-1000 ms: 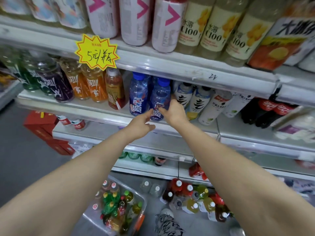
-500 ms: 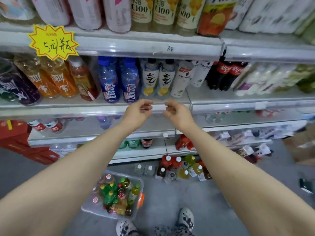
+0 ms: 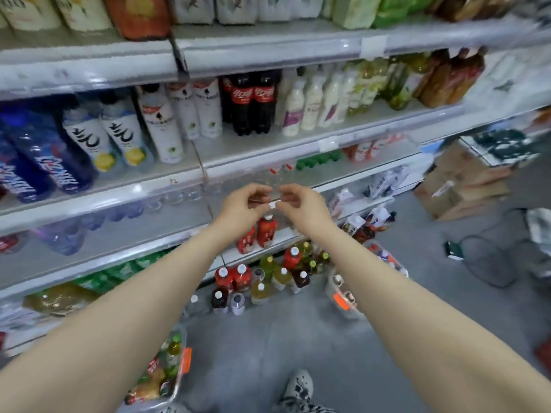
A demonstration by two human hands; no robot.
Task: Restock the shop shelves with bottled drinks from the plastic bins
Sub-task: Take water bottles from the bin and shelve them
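My left hand [image 3: 246, 202] and my right hand [image 3: 302, 204] hover side by side in front of the middle shelf's edge [image 3: 134, 193], fingers curled, fingertips almost meeting. Neither holds a bottle; a tiny white speck shows between them, too small to identify. A clear plastic bin [image 3: 176, 391] with green, yellow and red bottles sits on the floor under my left forearm. A second bin [image 3: 343, 305] with an orange latch lies partly behind my right forearm. Several loose bottles [image 3: 262, 281] stand on the floor between the two bins.
The shelf ahead carries blue bottles [image 3: 38, 162], white lemon bottles [image 3: 110, 138], cola bottles [image 3: 250, 105] and pale milky bottles [image 3: 310, 105]. Cardboard boxes [image 3: 465, 180] are stacked at the right. A small device with a cable [image 3: 454, 250] lies on the grey floor. My shoe [image 3: 298, 389] is below.
The view has swung right and down along the shelf. Both hands left the blue bottles and drew back and lower, coming close together with fingers curled.
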